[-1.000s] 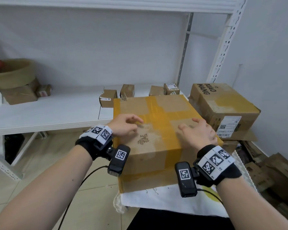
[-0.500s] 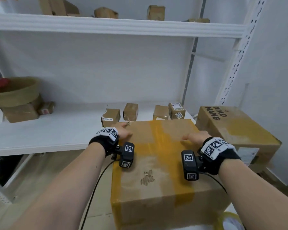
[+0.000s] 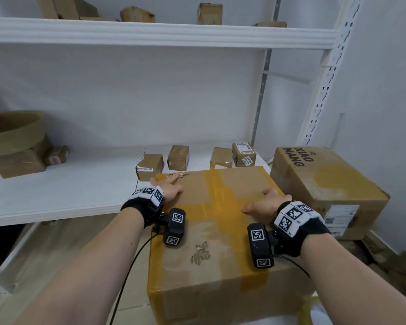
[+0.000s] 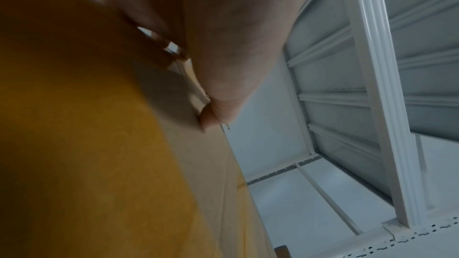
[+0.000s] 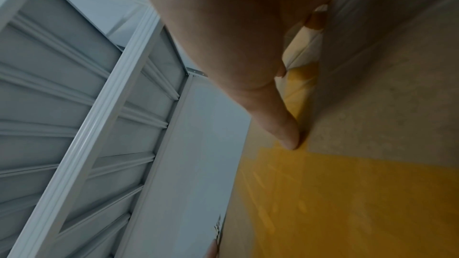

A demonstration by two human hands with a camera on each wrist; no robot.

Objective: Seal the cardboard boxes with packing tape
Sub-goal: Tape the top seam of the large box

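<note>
A large cardboard box (image 3: 204, 261) fills the middle of the head view, its top crossed by bands of yellow packing tape (image 3: 223, 207). My left hand (image 3: 170, 192) rests on the far left corner of the top, and its thumb (image 4: 211, 113) touches the cardboard (image 4: 87, 144). My right hand (image 3: 266, 204) lies on the far right part of the top. Its thumb (image 5: 280, 125) presses down at the edge of the yellow tape (image 5: 347, 193). Neither hand holds anything. No tape roll shows.
A second taped box marked XIAO MANG (image 3: 324, 184) stands close on the right. Several small parcels (image 3: 150, 166) sit on the white shelf (image 3: 56, 191) just behind the big box. An upper shelf (image 3: 150, 31) and a perforated post (image 3: 321, 73) rise above. Flattened cardboard (image 3: 396, 266) lies low right.
Both hands have slid from the middle of the box top to its far part. The view has tilted up, and the box's far edge now reaches the shelf's front edge.
</note>
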